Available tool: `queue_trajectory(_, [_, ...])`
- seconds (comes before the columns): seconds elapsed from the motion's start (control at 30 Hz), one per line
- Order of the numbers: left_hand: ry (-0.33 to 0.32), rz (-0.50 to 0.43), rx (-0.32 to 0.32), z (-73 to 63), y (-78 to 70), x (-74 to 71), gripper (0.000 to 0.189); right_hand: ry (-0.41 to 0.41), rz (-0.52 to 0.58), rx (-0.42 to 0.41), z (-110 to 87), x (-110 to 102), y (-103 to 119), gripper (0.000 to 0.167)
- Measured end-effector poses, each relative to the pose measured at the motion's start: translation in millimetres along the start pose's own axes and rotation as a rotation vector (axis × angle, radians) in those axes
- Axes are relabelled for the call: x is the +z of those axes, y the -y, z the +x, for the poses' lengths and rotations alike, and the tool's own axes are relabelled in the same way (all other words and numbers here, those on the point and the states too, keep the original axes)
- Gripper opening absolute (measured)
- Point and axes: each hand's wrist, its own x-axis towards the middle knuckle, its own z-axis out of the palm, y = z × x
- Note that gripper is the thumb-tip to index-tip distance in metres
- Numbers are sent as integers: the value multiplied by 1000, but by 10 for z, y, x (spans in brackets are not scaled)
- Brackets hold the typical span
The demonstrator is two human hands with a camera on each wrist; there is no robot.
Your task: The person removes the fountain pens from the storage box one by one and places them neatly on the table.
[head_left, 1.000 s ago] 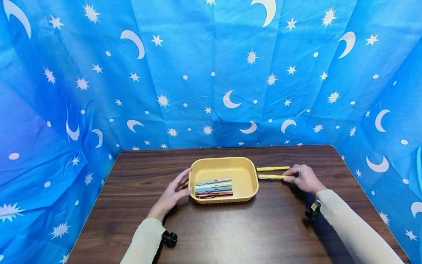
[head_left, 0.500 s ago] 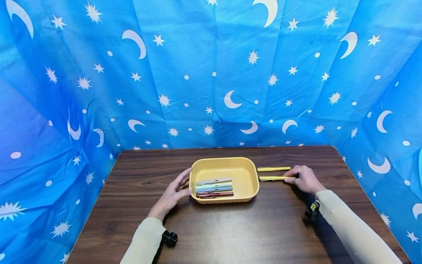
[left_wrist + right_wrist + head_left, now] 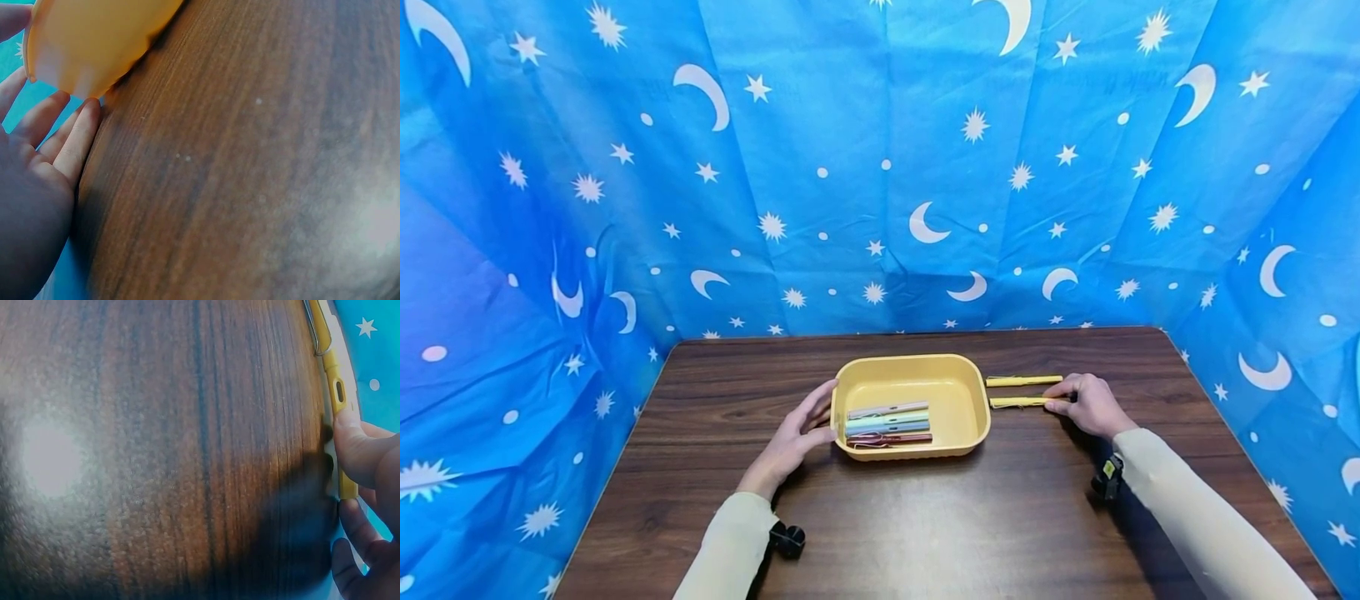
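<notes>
A yellow rectangular tray [image 3: 951, 446] stands on the table. Inside, at its left front, several pens [image 3: 889, 423] lie side by side: pinkish, green, blue and dark red. My left hand [image 3: 793, 437] touches the tray's left end with spread, fairly straight fingers; the left wrist view shows its fingertips [image 3: 90, 106] against the outer wall. To the right of the tray, my right hand [image 3: 1088, 406] pinches the right end of a yellow pen [image 3: 1017, 402] between thumb and fingers. That pen has a wire clip and a small window in its barrel [image 3: 338, 381]. Just behind it lies a second yellow pen [image 3: 1022, 381].
The dark wood-grain table [image 3: 925, 525] reaches back to a blue cloth [image 3: 850, 167] with white moons and stars, which hangs behind and on both sides. Black wrist cameras sit at both cuffs.
The hands, tray and pens keep nearly the same places. The right hand still holds the front yellow pen beside the tray. Only a slight shift of the whole head view shows.
</notes>
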Motion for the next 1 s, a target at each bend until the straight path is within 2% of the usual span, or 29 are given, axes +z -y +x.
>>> queue_trajectory(0.33, [-2,-5,-3,-1,-16,-1,79,15,-12,6,8,-21,2,8])
queue_trajectory(1.0, [-2,-2,-14,2,2,2,78,-8,-10,5,2,-11,-7,10])
